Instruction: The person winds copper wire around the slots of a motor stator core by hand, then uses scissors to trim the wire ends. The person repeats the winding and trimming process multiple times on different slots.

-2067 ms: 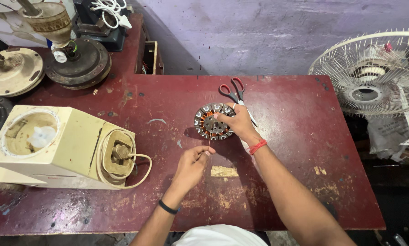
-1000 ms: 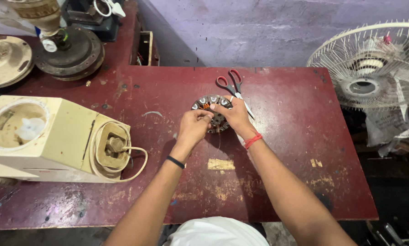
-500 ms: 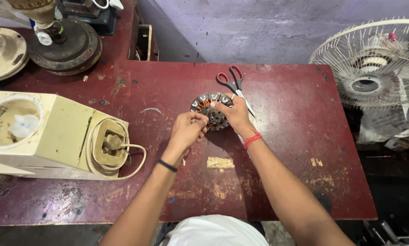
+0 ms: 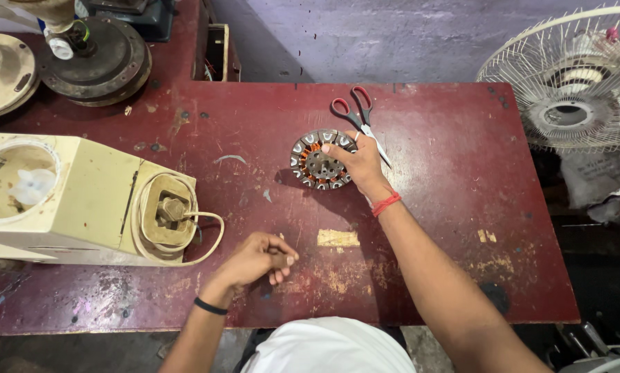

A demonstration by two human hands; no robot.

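At the far left corner of the dark red, worn wooden desk [image 4: 448, 228] stand a cream round metal cover [image 4: 2, 72] and a dark round motor housing [image 4: 96, 59]. Below them, along the left edge, lies a cream plastic appliance body [image 4: 68, 200] on its side, with its pale cord [image 4: 210, 238] wound around the end and looping toward the middle of the desk.

Near the front edge, a little left of the middle, the left hand [image 4: 258, 259] rests on the desk with a black band at the wrist. Its fingers [image 4: 282, 266] are curled loosely inward; I cannot tell if they hold something small.

In the middle of the desk, toward the far edge, sits the round metal stator with copper windings [image 4: 313, 162]. The right hand [image 4: 358, 162], with a red thread at the wrist, holds it at its right side, thumb and fingers closed on the rim. Just behind this hand lie red-handled scissors [image 4: 355, 114], near the far edge.

Beyond the right edge of the desk stands a white wire fan guard [image 4: 572, 83].
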